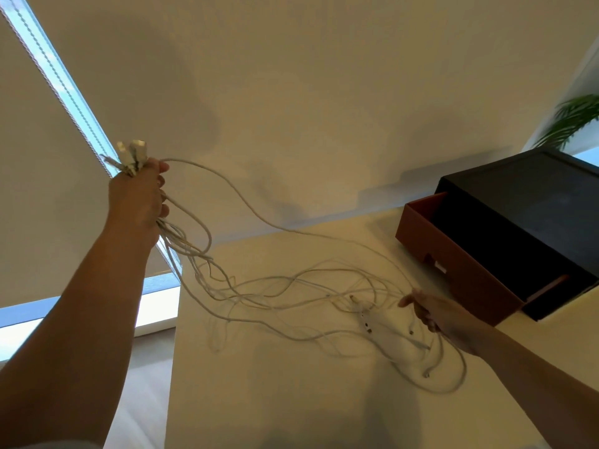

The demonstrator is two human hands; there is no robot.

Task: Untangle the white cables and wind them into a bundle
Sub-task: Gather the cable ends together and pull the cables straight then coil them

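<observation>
Untangling in progress. The left hand (139,196) is raised, its grip closed round a gathered bunch of the white cables (259,286), with the connector ends (131,155) protruding just above the fist. Below that grip the strands fall slack and fan out, crossing one another, onto the worktop (259,393). The right hand (434,311) sits low over the worktop, its grip curled round several strands; how many it holds cannot be told. Between the two grips lies the unresolved tangle, with a white adapter (364,315) just beside the right grip. Likely hazards: pulling the grips apart while loops cross would tighten the crossings into knots; the adapter, dragged toward the left grip, could snag a loop; strands trailing beyond the right grip could catch the open drawer (453,264) of the dark box (525,202) nearby.
</observation>
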